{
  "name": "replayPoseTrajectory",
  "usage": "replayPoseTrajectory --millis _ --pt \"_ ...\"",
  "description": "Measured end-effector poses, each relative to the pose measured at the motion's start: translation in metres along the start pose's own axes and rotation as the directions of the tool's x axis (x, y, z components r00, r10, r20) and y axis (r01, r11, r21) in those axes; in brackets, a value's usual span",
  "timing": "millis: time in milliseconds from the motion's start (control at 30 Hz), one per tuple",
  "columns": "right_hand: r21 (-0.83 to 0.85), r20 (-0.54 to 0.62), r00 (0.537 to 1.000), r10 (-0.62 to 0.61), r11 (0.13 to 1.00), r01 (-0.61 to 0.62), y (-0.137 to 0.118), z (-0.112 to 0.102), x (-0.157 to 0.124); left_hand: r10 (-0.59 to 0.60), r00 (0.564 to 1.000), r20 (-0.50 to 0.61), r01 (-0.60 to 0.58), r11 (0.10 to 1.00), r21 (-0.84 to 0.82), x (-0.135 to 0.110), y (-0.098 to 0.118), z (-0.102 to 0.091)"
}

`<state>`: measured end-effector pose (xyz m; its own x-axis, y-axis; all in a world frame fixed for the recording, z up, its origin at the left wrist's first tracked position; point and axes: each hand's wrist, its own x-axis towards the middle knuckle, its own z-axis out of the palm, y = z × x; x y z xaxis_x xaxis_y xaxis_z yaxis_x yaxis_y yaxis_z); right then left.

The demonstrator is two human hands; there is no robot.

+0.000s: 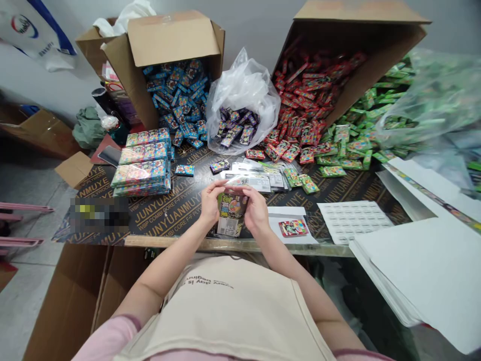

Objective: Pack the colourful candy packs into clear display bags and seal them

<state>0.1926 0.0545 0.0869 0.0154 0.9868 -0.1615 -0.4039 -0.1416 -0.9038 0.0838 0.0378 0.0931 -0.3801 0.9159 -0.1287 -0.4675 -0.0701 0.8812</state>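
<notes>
My left hand and my right hand are both closed on a clear plastic sleeve with small colourful packs inside it, held upright above the near edge of the dark board table. Fingertips of both hands pinch the top of the sleeve. A single red pack lies on a white sheet just right of my right hand. A pile of flat clear sleeves with labels lies just beyond my hands.
A carton of blue packs, a plastic bag of purple packs, a tipped carton of red packs and a heap of green packs line the back. Stacked filled sleeves sit left, a sticker sheet and white sheets right.
</notes>
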Motion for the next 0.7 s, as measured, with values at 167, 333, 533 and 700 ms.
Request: replayPoseTrajectory --millis 167,333,533,700 --pt "-0.253 0.198 0.959 -0.205 0.934 0.252 -0.015 -0.025 -0.005 0.330 0.862 0.386 -0.475 0.792 0.384 -0.004 0.021 -0.026" --pt "-0.397 0.551 0.720 -0.421 0.627 0.670 -0.027 -0.047 -0.015 0.389 0.566 0.727 -0.811 0.422 0.405 -0.012 0.036 -0.034" --pt "-0.432 0.671 0.576 -0.466 0.386 0.815 -0.024 -0.053 -0.018 0.449 0.550 0.704 -0.833 0.355 0.424 -0.013 0.034 -0.040" --pt "-0.458 0.727 0.543 -0.420 0.294 0.839 -0.021 -0.052 -0.023 0.429 0.406 0.807 -0.913 0.220 0.342 -0.013 0.041 -0.050"
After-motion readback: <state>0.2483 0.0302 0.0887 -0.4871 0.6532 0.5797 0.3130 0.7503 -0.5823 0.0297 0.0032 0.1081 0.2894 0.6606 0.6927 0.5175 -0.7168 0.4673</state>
